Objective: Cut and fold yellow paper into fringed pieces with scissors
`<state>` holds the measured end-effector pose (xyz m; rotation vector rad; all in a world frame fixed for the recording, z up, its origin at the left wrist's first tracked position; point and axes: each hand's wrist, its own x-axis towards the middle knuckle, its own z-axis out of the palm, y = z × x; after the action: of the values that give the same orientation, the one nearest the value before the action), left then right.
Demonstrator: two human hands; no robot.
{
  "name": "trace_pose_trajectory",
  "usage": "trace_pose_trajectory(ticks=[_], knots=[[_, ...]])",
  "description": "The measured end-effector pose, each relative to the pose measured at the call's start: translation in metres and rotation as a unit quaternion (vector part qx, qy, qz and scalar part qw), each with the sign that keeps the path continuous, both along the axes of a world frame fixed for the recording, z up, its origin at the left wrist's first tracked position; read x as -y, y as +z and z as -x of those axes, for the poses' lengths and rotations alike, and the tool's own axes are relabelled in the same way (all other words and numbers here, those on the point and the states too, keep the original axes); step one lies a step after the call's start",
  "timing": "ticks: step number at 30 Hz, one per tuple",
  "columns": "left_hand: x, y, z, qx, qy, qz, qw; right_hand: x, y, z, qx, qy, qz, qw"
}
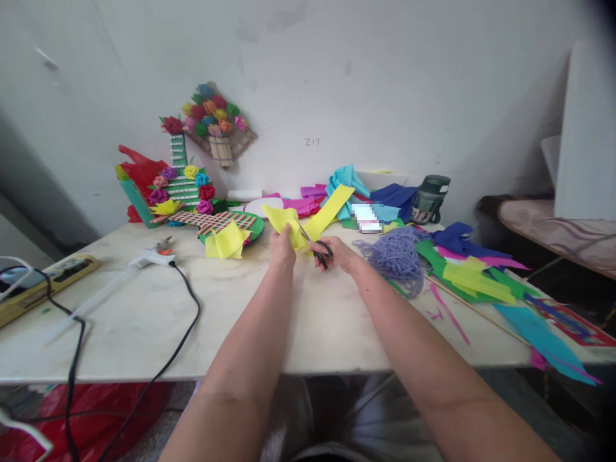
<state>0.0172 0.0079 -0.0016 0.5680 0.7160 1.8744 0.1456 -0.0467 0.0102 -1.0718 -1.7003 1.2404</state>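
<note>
My left hand is closed on a piece of yellow crepe paper above the middle of the table. Black-handled scissors are in my right hand, its fingers around the loops. The blades point up and left, against the yellow paper; whether they are cutting cannot be made out. A longer yellow strip rises behind the scissors to the upper right. Left of my hands, a folded yellow paper piece lies over the edge of a green craft board with pinkish stick lattice.
At left lie a glue gun with a black cord and a power strip. Purple yarn, a green bottle and colored paper crowd the right. Paper-flower crafts stand against the wall. The table's front edge is near me.
</note>
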Motion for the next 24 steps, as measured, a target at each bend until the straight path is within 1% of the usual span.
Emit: trace_pose_trajectory(ticks=[7,11,15,18,21,24], knots=[[0.000,0.008,0.009,0.009,-0.052,-0.061,0.997,0.004,0.008,-0.016,-0.014,0.098,0.020,0.995],[0.001,0.008,0.010,0.002,-0.086,-0.072,0.994,0.003,0.011,-0.025,-0.033,0.123,0.037,0.991],[0.002,0.008,0.008,0.005,-0.102,-0.065,0.993,0.001,0.011,-0.031,-0.049,0.151,0.055,0.986],[0.003,0.008,0.006,-0.008,-0.118,-0.072,0.990,0.003,0.013,-0.033,-0.044,0.163,0.060,0.984],[0.004,0.007,0.005,-0.025,-0.132,-0.081,0.988,0.006,0.016,-0.033,-0.034,0.160,0.057,0.985],[0.003,0.006,0.004,-0.037,-0.124,-0.090,0.988,0.008,0.019,-0.034,-0.025,0.144,0.062,0.987]])
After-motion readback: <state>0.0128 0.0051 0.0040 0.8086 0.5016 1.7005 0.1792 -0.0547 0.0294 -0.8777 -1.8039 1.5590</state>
